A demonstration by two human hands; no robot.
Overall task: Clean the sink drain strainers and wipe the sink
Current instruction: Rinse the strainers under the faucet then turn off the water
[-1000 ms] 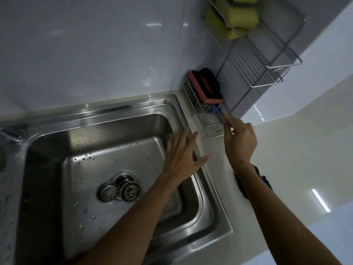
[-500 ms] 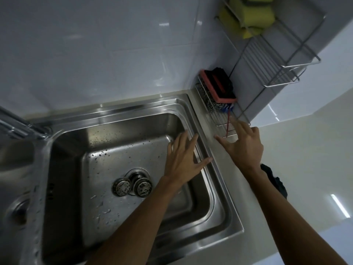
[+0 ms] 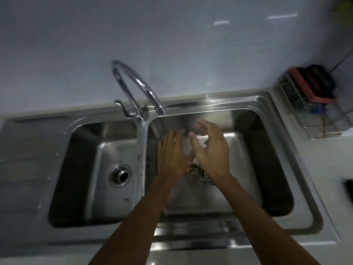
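Over the right basin of the steel sink [image 3: 305, 217], the empty left hand [image 3: 172, 155] and right hand [image 3: 211, 152] hover spread-fingered just beside each other, half hiding the strainers [image 3: 193, 170] at their six o'clock, with open basin floor toward three o'clock and the faucet [image 3: 137, 92] at eleven.

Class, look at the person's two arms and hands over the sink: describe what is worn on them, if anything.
Nothing is worn. The left hand and right hand are bare, with no gloves, and no rings or watch show. Both forearms are bare to the bottom edge of the picture, with no sleeves in view.
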